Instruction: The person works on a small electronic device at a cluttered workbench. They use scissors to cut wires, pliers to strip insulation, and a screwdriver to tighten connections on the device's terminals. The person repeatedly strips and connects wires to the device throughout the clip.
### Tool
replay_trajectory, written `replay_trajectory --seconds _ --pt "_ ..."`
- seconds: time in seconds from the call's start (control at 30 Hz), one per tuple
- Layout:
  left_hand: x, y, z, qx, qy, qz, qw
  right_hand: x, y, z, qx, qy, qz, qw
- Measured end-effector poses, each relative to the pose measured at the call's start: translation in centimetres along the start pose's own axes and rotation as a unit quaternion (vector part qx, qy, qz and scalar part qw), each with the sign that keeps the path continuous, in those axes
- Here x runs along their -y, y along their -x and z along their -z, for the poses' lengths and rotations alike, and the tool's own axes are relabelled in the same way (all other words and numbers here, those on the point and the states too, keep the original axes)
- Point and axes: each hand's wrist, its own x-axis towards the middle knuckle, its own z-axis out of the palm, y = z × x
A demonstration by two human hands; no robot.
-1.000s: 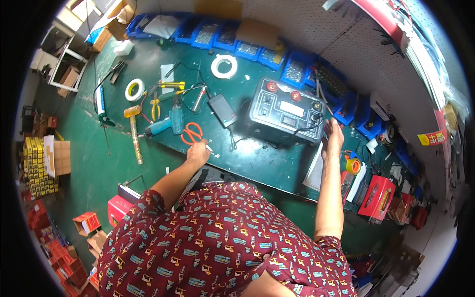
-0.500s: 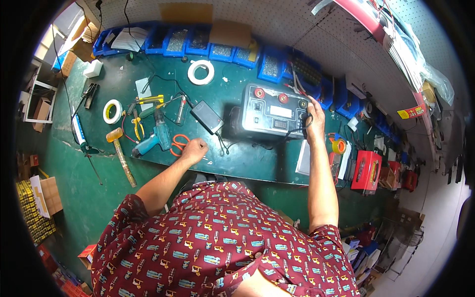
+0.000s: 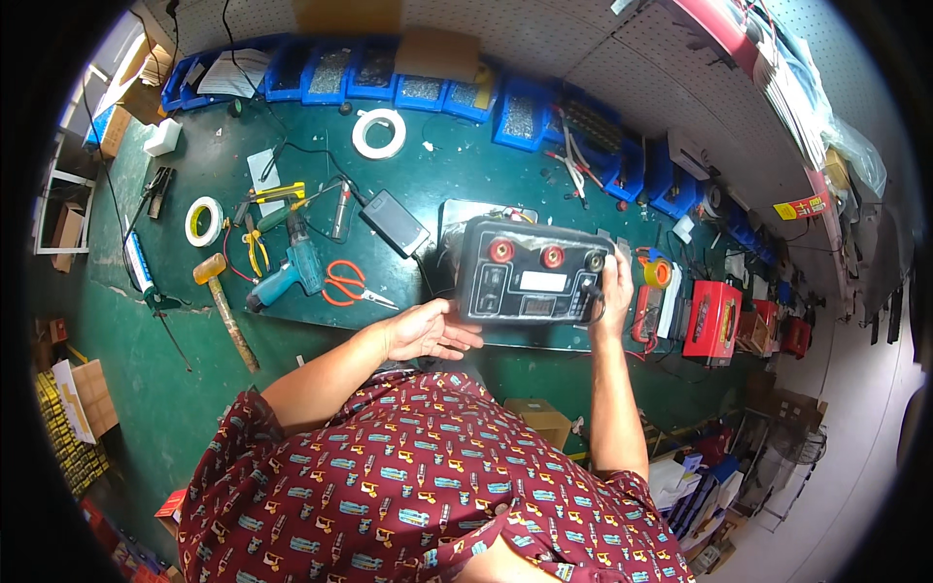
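My right hand (image 3: 612, 287) grips the right edge of a black control panel (image 3: 505, 282) with red and dark round terminals, switches and a small display. The panel is tilted toward me near the table's front edge. By its lower left corner, my left hand (image 3: 430, 332) is open, palm partly up and fingers spread; whether it touches the corner I cannot tell. Behind the panel shows a pale-rimmed case (image 3: 466, 211) with some wires, mostly hidden. Left of my left hand lie orange-handled scissors (image 3: 342, 284). A black power adapter (image 3: 394, 223) with a cord lies beyond them.
A cordless drill (image 3: 292, 270), a mallet (image 3: 224, 306), yellow-handled pliers (image 3: 257, 248) and tape rolls (image 3: 203, 222) lie left. Blue parts bins (image 3: 520, 115) line the back. At right are a red multimeter (image 3: 644, 316) and a red box (image 3: 713, 321).
The panel has come nearer and tilted up toward me in my right hand, uncovering the pale-rimmed case behind. My left hand has left the scissors, opened and moved right to the panel's corner.
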Motion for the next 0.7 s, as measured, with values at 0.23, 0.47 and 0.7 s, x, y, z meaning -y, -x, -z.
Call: replay_trajectory --seconds 0.23,0.47,0.7 --pt "5.1 0.0 1.0 0.003 0.078 -0.033 0.996 -4.0 7.8 3.0 0.018 -0.140 -0.114 0.983" --pt "10.7 0.2 -1.1 -0.172 0.056 -0.028 0.983 -10.1 16.1 6.7 0.041 -0.123 -0.155 0.979" --pt "14.4 -3.0 -0.5 -0.348 0.106 -0.042 0.931 -14.3 19.8 9.3 0.095 -0.205 -0.333 0.915"
